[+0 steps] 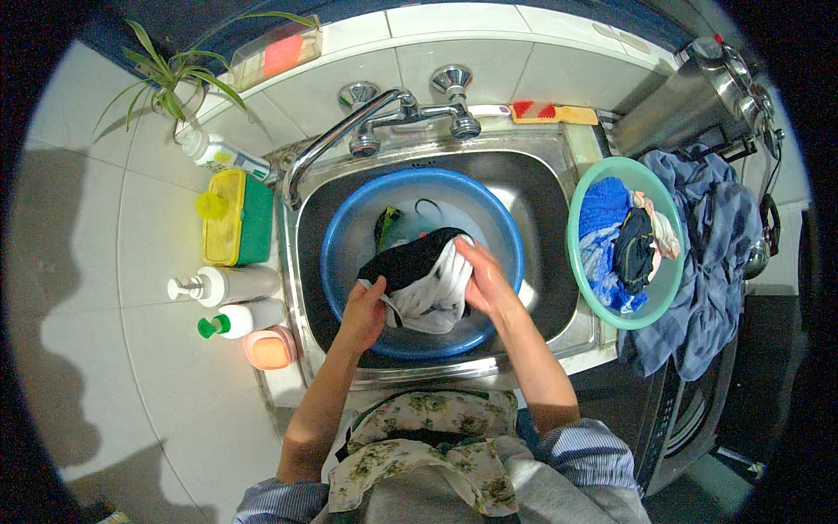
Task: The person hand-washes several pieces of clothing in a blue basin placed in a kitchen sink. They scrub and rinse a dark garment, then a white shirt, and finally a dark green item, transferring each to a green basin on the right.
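Between my two hands a black and white cloth garment [429,288] is spread over a blue-rimmed basin [330,226]. My left hand [364,313] grips its left edge, thumb on top. At the upper right edge my right hand [483,275] pinches the white part between thumb and fingers. Cloudy water [452,209] fills the basin, and a dark garment with a yellow-green patch [387,228] lies partly in it behind the held cloth. The basin stands in a stainless steel sink [550,262]. What lies under the held garment is hidden.
A chrome faucet [347,131] arches over the sink's back left. Pump bottles [242,285], a soap dish [270,348] and a yellow-green box [252,219] line the left edge. Right: a green basin [576,262] of clothes, checked cloth [713,262] and a steel pot [681,98]. A brush [556,113] lies behind.
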Action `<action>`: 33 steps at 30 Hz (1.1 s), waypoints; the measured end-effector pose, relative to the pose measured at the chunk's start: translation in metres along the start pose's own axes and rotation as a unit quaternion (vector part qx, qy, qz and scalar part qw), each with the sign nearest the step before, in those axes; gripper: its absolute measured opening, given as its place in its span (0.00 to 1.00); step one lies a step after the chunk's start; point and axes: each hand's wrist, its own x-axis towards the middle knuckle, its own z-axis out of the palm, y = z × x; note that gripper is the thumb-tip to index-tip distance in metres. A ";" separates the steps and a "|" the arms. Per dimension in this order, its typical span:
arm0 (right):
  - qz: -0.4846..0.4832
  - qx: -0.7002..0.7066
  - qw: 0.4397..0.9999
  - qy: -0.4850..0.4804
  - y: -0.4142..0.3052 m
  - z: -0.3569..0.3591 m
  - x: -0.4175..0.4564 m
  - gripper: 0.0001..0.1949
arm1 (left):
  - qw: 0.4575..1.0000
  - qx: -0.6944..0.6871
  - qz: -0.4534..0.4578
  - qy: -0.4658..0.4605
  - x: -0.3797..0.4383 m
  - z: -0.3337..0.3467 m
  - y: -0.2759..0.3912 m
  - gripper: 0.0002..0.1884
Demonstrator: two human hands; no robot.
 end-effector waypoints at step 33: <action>-0.110 -0.665 0.703 0.227 0.027 -0.032 0.041 0.20 | 0.971 -0.091 -0.221 -0.020 0.018 0.060 -0.022 0.17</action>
